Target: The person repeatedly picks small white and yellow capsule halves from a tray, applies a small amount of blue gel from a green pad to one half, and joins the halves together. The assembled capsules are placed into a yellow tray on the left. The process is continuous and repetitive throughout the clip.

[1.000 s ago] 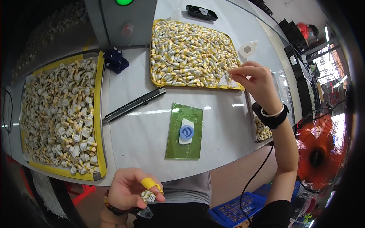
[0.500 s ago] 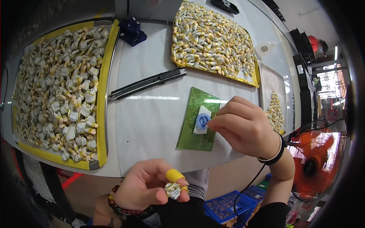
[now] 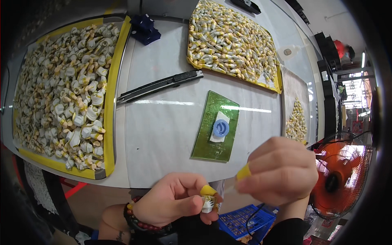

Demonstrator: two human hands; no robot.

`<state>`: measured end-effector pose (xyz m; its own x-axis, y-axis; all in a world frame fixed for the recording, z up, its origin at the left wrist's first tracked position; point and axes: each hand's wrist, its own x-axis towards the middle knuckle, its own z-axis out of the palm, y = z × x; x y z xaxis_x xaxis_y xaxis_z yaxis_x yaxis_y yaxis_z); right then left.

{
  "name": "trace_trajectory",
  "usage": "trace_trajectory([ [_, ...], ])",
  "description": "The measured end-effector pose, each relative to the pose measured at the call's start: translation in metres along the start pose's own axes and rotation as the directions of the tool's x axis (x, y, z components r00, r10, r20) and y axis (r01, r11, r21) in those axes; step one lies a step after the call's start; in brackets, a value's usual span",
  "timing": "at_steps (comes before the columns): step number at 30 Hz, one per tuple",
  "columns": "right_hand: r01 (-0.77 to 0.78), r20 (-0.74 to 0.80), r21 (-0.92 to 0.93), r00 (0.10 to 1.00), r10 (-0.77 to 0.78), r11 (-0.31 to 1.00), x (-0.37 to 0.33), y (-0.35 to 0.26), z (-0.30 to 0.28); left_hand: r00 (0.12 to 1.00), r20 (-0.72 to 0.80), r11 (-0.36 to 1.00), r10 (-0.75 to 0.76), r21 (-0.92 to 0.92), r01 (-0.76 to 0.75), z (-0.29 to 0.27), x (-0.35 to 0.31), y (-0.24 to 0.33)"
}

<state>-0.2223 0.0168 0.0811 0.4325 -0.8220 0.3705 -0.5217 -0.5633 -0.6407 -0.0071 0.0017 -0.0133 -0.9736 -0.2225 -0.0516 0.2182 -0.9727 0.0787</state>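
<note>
My left hand (image 3: 169, 202) is closed, pinching a small white faceted piece with yellow trim (image 3: 208, 203) between thumb and fingers. A yellow finger cover (image 3: 208, 190) is on one of its fingers. To the right, my right hand (image 3: 281, 171) hangs raised with curled fingers, its yellow-covered fingertip blurred by motion; whatever it may pinch is hidden. Beyond both hands lies a green plate (image 3: 204, 145) on the table. A white pad (image 3: 215, 138) rests on it, bearing a round, pale blue cup-like piece (image 3: 221, 128) with a darker blue middle.
A yellow-edged tray (image 3: 109, 122) of white pieces is at left. Another yellow-edged tray (image 3: 195, 65) of small pieces stands at the back, with a pale tray (image 3: 290, 83) beside it. A black utility knife (image 3: 161, 85) and dark blue cloth (image 3: 145, 30) lie nearby; an orange fan (image 3: 337, 175) is at right.
My right hand has drawn back from the blue piece, toward me and rightward. My left hand has shifted right, still holding the white piece, so the two hands are closer together.
</note>
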Motion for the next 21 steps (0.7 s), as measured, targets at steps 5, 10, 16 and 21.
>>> trace_trajectory([
  [5,0.119,-0.020,0.073,0.993,-0.117,0.990,0.002,-0.002,0.005,0.997,0.000,0.997,-0.083,0.000,0.083,0.003,0.005,-0.002],
  [10,0.104,0.011,0.086,0.994,-0.106,0.991,0.003,-0.002,0.008,0.990,0.035,0.990,-0.137,-0.009,0.137,0.003,0.007,-0.001],
  [16,0.121,0.016,0.120,0.992,-0.124,0.985,-0.002,0.003,0.012,0.990,0.011,0.988,-0.140,-0.061,0.141,0.004,0.009,-0.006],
  [21,0.100,-0.010,0.150,0.995,-0.099,0.984,-0.002,0.001,0.014,0.989,0.014,0.988,-0.149,-0.042,0.149,0.008,0.011,-0.004],
])
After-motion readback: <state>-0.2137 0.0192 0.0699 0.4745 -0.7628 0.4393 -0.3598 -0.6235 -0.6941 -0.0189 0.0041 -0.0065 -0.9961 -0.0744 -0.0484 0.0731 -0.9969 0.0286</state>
